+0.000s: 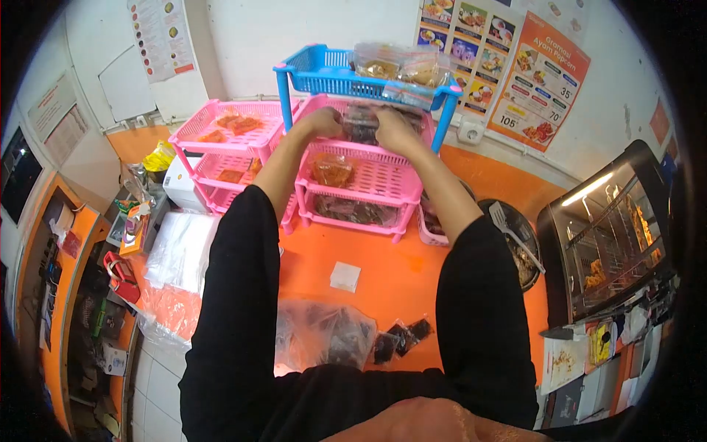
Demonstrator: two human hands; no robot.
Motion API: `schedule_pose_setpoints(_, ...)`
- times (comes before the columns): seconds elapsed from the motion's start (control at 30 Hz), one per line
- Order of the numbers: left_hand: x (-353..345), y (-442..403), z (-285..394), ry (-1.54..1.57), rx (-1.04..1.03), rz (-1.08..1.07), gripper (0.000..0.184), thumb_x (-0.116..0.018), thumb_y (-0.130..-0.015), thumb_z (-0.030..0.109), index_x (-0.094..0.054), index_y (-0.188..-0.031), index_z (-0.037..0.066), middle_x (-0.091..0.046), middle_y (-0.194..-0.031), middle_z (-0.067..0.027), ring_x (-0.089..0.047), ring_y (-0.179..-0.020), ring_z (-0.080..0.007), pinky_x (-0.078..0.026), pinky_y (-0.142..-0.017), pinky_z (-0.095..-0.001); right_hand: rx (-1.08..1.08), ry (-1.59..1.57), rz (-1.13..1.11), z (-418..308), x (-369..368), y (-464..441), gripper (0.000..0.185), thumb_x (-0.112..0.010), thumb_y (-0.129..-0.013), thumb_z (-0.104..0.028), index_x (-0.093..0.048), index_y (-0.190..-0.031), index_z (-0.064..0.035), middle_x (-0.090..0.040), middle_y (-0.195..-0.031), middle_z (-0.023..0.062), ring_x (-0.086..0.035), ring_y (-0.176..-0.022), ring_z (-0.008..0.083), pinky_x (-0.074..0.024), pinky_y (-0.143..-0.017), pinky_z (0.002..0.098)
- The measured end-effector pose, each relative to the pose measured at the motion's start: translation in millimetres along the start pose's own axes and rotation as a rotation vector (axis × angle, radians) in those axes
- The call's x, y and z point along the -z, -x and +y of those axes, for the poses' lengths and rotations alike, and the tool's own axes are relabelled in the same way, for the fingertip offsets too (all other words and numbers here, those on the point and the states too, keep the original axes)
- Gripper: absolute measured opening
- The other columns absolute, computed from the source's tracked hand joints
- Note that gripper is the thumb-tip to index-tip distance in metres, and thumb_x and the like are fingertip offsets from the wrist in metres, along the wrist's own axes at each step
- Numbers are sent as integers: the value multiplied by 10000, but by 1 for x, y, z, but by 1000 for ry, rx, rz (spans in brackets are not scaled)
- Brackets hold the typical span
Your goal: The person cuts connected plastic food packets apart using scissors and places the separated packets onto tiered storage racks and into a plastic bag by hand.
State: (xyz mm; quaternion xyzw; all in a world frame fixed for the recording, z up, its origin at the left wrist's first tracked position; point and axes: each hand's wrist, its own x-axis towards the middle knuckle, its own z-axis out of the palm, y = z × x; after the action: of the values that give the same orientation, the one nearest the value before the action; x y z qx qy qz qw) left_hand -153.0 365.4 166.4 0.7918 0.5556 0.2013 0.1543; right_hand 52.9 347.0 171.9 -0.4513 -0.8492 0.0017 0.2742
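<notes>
Both my arms reach forward into the upper pink basket (309, 107) of a rack, just beneath a blue tier (317, 77). A row of dark, clear-wrapped packets (361, 132) lies in that basket. My left hand (324, 124) is curled at the left end of the packets; its fingertips are hidden. Against the front of the packets, toward their middle, my right hand (395, 131) has its fingers bent over them. Bags of brownish food (379, 68) lie on the blue tier above. A bag of orange food (331, 171) sits in the pink tier below.
Left of the rack stands another pink rack (199, 125) with orange food. On the orange table (398, 272) are a white square (345, 277), a plastic bag (324, 324) and small black packets (401, 339). A pan with a spatula (515, 228) and a lit glass cabinet (604, 236) are at right.
</notes>
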Motion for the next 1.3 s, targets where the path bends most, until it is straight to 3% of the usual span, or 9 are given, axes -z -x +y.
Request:
schedule_pose_setpoints(0.07,-5,-2,-1,-48,-13,63,388,-635,-721,283,-642,-956,-24,-654,-952,-209,-626,-905,-289,-476,-792,-371,277,142,376,-11,-1,39,586,-455,-723,56,-432,-1302,-27,-430,-1312,220,-423,-1216,363,-313,-1039,472)
schedule_pose_setpoints(0.23,-10,1,12,-111,-21,235,461,-695,-693,286,-566,-1006,-27,-648,-901,-210,-639,-850,-280,-512,-748,-347,450,-82,351,-48,37,153,493,-473,-754,67,-484,-1237,-28,-487,-1196,178,-452,-1176,351,-350,-1009,449)
schedule_pose_setpoints(0.33,-11,5,6,-188,-90,375,451,-762,-580,270,-605,-878,-29,-605,-886,-226,-595,-843,-320,-503,-716,-366,207,-326,-56,-23,24,234,369,-527,-782,-5,-538,-1149,-33,-522,-1096,148,-499,-1088,339,-407,-937,428)
schedule_pose_setpoints(0.43,-24,42,30,-63,-93,566,484,-646,-724,218,-434,-1107,11,-577,-948,-273,-580,-911,-406,-460,-777,-439,-16,-315,-398,6,2,323,345,-633,-781,-154,-558,-1092,-28,-537,-1039,134,-516,-1016,321,-419,-897,418)
schedule_pose_setpoints(0.57,-71,129,109,37,-508,1011,351,-650,-735,154,-530,-1023,-8,-604,-873,-148,-596,-827,-304,-466,-743,-390,-128,-248,-373,20,-39,413,562,-747,-708,-287,-521,-1164,-49,-535,-1094,141,-486,-1067,334,-385,-939,429)
schedule_pose_setpoints(0.77,-242,263,140,95,-345,-502,582,-770,-662,278,-513,-1114,17,-540,-1083,-179,-508,-1057,-334,-424,-886,-426,-359,-342,-438,22,-61,456,631,-799,-634,-337,-544,-1154,-87,-557,-1133,140,-512,-1063,322,-423,-872,401)
schedule_pose_setpoints(1.03,-311,303,120,1,-480,-450,655,-755,-689,314,-473,-1196,12,-529,-1138,-170,-495,-1094,-350,-415,-899,-437,-830,-417,-364,30,-6,454,332,-779,-675,-256,-612,-863,-39,-568,-593,101,-597,-597,259,-468,-569,356)
schedule_pose_setpoints(1.17,-234,260,124,539,-276,-344,312,-639,-837,219,-560,-1072,30,-603,-977,-116,-596,-956,-236,-461,-833,-376,-981,-1090,-157,31,-28,459,216,-755,-722,-140,-605,-838,-37,-545,-610,69,-588,-606,212,-486,-587,321)
schedule_pose_setpoints(1.3,-121,205,121,928,-254,293,102,-571,-899,94,-560,-940,2,-616,-869,-47,-584,-830,-108,-469,-718,-272,-423,-471,-84,34,-112,498,294,-800,-661,-109,-577,-841,-42,-465,-964,114,-564,-870,232,-495,-653,334)
